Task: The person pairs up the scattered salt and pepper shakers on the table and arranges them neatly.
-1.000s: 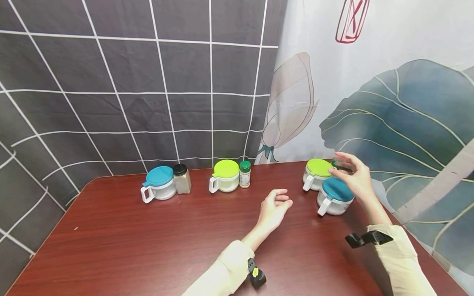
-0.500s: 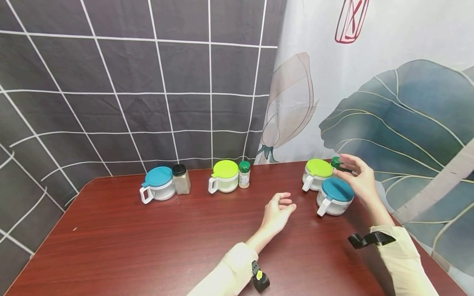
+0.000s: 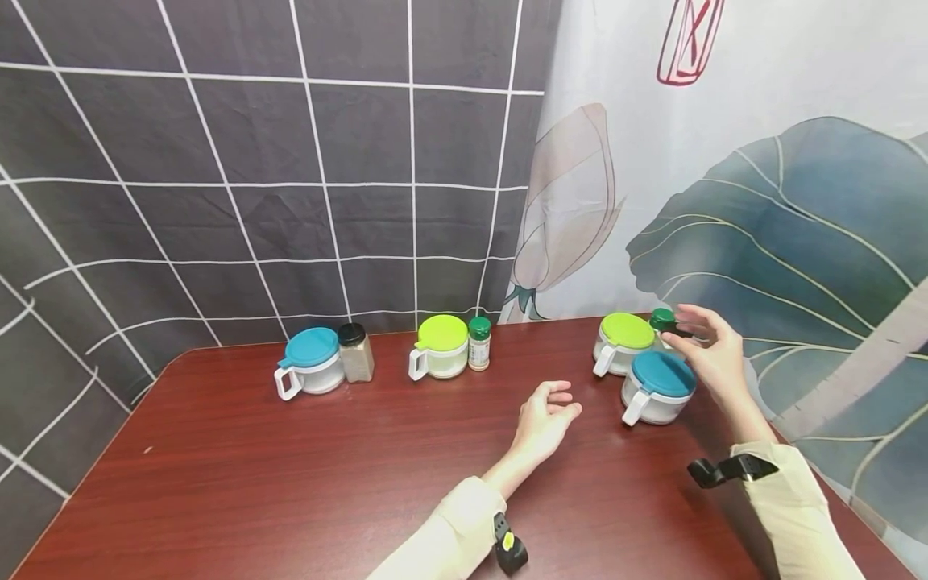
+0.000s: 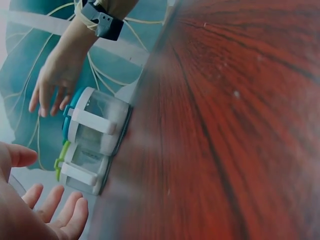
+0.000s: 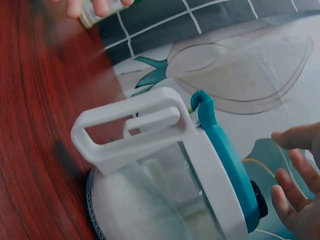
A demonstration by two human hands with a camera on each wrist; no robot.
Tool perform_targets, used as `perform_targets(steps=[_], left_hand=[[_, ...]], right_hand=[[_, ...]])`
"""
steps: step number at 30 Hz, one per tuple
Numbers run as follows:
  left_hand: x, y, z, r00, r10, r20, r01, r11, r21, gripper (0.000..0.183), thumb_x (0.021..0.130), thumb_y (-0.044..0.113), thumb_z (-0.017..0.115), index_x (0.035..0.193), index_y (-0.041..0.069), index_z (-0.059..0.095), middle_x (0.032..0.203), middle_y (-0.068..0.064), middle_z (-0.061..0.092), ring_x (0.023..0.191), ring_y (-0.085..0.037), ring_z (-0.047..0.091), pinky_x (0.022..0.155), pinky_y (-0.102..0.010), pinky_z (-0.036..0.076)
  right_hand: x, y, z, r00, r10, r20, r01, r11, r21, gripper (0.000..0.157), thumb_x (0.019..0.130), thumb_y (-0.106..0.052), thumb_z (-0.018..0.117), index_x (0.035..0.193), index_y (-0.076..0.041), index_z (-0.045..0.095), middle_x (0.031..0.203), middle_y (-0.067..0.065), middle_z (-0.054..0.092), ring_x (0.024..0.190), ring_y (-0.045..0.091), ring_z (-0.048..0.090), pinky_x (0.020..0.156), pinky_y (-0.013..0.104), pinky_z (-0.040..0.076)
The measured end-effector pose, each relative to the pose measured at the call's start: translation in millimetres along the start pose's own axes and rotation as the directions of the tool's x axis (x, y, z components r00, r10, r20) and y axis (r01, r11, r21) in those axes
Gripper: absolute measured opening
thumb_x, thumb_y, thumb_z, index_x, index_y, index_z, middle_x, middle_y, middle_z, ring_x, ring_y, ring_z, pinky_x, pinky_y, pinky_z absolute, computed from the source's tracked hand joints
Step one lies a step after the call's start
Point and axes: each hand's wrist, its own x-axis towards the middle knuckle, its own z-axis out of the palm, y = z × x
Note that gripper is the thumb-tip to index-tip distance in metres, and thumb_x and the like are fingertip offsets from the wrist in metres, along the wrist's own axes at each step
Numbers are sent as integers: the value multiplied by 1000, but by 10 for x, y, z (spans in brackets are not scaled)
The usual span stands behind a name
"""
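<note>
My right hand (image 3: 714, 354) hovers beside a white-handled seasoning jar with a blue lid (image 3: 663, 373), fingers loosely bent and holding nothing. Just past its fingertips stand a green cap (image 3: 661, 317) and something black (image 3: 679, 331), partly hidden by the hand. A black cap (image 5: 259, 199) also shows behind the teal lid in the right wrist view. Left of these is a jar with a lime-green lid (image 3: 627, 330). Over the middle right of the table, my left hand (image 3: 540, 423) is held with relaxed fingers and nothing in it.
Along the table's back edge stand a second blue-lidded jar (image 3: 312, 346), a black-capped shaker (image 3: 357, 354), another lime-lidded jar (image 3: 442, 334) and a green-capped spice bottle (image 3: 479, 346). A dark gridded cloth (image 3: 362, 217) and a printed curtain (image 3: 580, 282) hang behind the red-brown table (image 3: 290, 483).
My right hand has drawn slightly right, away from the green cap, which now shows more. My left hand has shifted a little right and toward me. The jars stay in place.
</note>
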Motion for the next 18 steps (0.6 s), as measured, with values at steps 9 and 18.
perform_targets(steps=[9, 18], left_hand=[[-18, 17, 96, 1000, -14, 10, 14, 1000, -6, 34, 82, 17, 69, 115, 12, 65, 107, -9, 72, 88, -14, 69, 72, -21, 51], [-16, 8, 197, 1000, 1, 24, 0, 1000, -11, 35, 81, 16, 69, 115, 9, 65, 107, -10, 71, 85, -12, 69, 70, -20, 51]], right_hand=[[4, 72, -27, 999, 36, -8, -36, 999, -32, 52, 82, -15, 76, 129, -6, 57, 98, -27, 57, 92, -10, 54, 77, 5, 42], [20, 145, -62, 998, 70, -2, -70, 993, -93, 55, 83, -20, 75, 132, -8, 55, 106, -13, 61, 93, -10, 50, 76, 3, 39]])
